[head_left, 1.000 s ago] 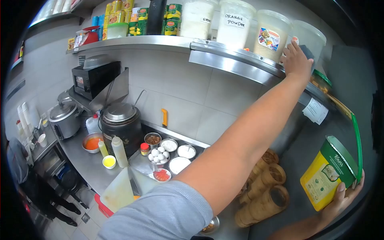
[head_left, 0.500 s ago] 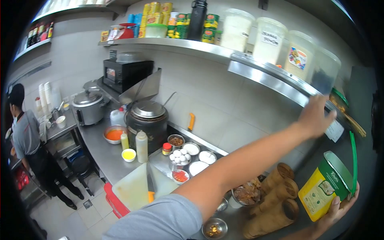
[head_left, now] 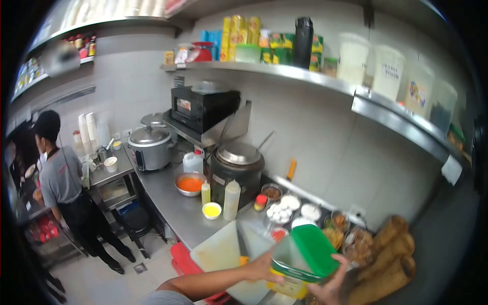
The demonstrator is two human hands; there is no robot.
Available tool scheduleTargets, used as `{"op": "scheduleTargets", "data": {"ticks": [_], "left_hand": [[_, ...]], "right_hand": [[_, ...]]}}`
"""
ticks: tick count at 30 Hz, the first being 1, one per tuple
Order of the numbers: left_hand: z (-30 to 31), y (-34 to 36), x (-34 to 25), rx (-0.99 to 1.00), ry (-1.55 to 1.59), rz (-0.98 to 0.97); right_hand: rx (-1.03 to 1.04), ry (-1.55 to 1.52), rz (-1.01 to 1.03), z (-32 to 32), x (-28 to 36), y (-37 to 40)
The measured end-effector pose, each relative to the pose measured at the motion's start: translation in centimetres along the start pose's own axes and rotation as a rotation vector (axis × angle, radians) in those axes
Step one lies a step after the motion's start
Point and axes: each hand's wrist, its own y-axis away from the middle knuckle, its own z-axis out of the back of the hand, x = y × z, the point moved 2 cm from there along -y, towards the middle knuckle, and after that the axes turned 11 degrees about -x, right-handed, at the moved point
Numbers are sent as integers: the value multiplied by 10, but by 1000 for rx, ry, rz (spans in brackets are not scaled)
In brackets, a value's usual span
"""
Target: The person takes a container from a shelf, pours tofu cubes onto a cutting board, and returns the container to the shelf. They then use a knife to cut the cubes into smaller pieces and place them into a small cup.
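A green and yellow tub (head_left: 287, 285) is tilted over the counter in the lower middle, its green lid (head_left: 314, 249) raised and partly covering the opening. My left hand (head_left: 262, 268) grips the tub's left side, fingers wrapped round the rim. On the right, my right hand (head_left: 330, 284) is closed round the tub's lower corner and the lid's edge. Below the left hand lies a cutting board (head_left: 216, 249), with a knife's orange handle (head_left: 244, 260) beside my fingers. The tub's contents cannot be made out.
Behind the tub stand a bowl of eggs (head_left: 278, 213), bowls of white powder (head_left: 291, 202) and squeeze bottles (head_left: 232, 200). Brown cylindrical containers (head_left: 384, 279) lie to the right. A steel shelf (head_left: 401, 119) runs overhead. A co-worker (head_left: 63, 178) stands at the far left.
My left hand has come down from the shelf onto the tub. The tub has moved left to the lower middle, and its lid has swung over the opening. The view has shifted.
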Motion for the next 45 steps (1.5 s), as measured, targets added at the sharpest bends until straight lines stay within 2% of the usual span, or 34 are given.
{"op": "scheduleTargets", "data": {"ticks": [3,4,5,7,9,10,12,13,14,16,18,19,21,23,24,25,26,27,28,29,31,33,35,36,40,42,43,45], "left_hand": [[77,42,6,-28,-128,48],[98,55,10,-69,-230,4],[108,60,-3,-98,-210,-64],[122,68,-16,-115,-305,-235],[139,82,-7,-162,-315,-309],[144,96,-1,-145,-301,-270],[160,108,16,-272,93,71],[167,113,22,-256,-41,-82],[173,114,33,-271,-20,-69],[178,116,45,-266,21,-37],[182,123,39,-155,-203,-246],[182,125,31,-148,-331,-221],[197,143,59,-216,-111,57],[214,174,85,-355,-102,219],[222,188,95,-335,-91,223],[232,200,105,-415,-89,267],[236,206,110,-498,-90,313],[230,206,106,-485,-82,322],[226,207,100,-470,-123,257],[222,207,94,-458,-164,191],[219,207,93,-422,-114,220],[213,207,93,-349,-53,222],[209,210,97,-325,-12,234],[207,211,98,-300,25,241],[197,213,97,-242,120,230],[198,214,101,-221,59,169],[198,213,100,-192,-2,109],[196,210,95,-185,-15,112]], "right_hand": [[42,56,51,-70,-3,27],[30,49,103,-87,-16,34],[47,219,233,-93,-19,37],[5,253,237,-111,-22,48],[-50,258,189,-128,-20,60],[-99,184,196,-131,-17,65],[-168,131,207,-133,-13,81],[-278,-65,77,-126,-15,87],[-388,-262,-46,-118,-16,93],[-454,-7,-242,-103,1,108],[-495,175,-446,-89,-1,140],[-439,168,-567,-93,4,152],[-361,261,-653,-97,-9,191],[-343,404,-672,-94,-32,232],[-295,533,-690,-93,-43,252],[-312,544,-695,-90,-53,270],[-395,443,-782,-86,-63,287],[-476,337,-866,-83,-64,299],[-506,371,-971,-76,-63,308],[-512,377,-975,-72,-65,316],[-909,229,-1019,-62,-84,341],[-991,170,-1044,-48,-106,356],[-1251,50,-993,-39,-120,353],[-1303,41,-974,-36,-129,350],[-1320,10,-913,-15,-179,346],[-1116,15,-1205,-9,-194,341],[-1107,15,-1207,-5,-197,338],[-833,217,-1483,2,-202,335]]}}
